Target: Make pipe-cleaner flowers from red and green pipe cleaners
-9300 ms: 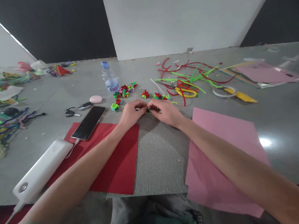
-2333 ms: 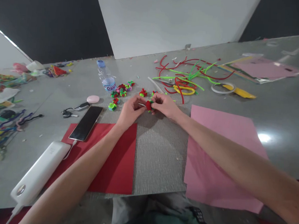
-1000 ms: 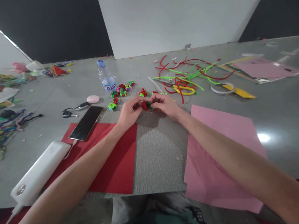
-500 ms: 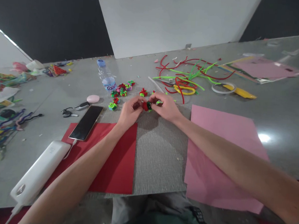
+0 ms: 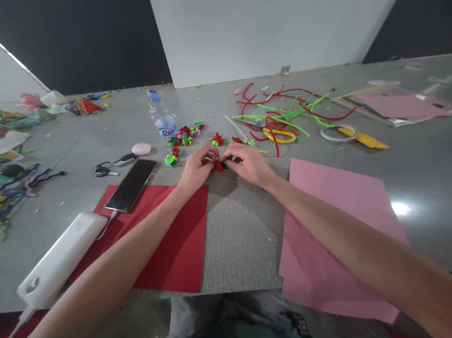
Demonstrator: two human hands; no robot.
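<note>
A small red and dark green fuzzy piece [image 5: 219, 165] is pinched between both hands over the grey table. My left hand [image 5: 198, 168] has its fingers closed on its left side. On the other side, my right hand [image 5: 248, 164] grips the dark green part, its fingertips partly covering it. Small fuzzy flowers in red, green and pink [image 5: 185, 134] lie in a cluster beyond my left hand. A red one [image 5: 217, 139] rests just past my fingertips, and several more lie behind my right hand.
A water bottle [image 5: 161, 115] stands back left. Pipe cleaners [image 5: 291, 112], yellow-handled scissors [image 5: 281, 136] and a tape roll [image 5: 338, 133] lie back right. Red paper [image 5: 183, 238], a phone [image 5: 131, 185] and a power bank [image 5: 63, 253] are left; pink paper [image 5: 339, 196] is right.
The fingers of my right hand have shifted slightly left and down over the piece, which sits a little lower and shows less. The flowers behind that hand are more visible.
</note>
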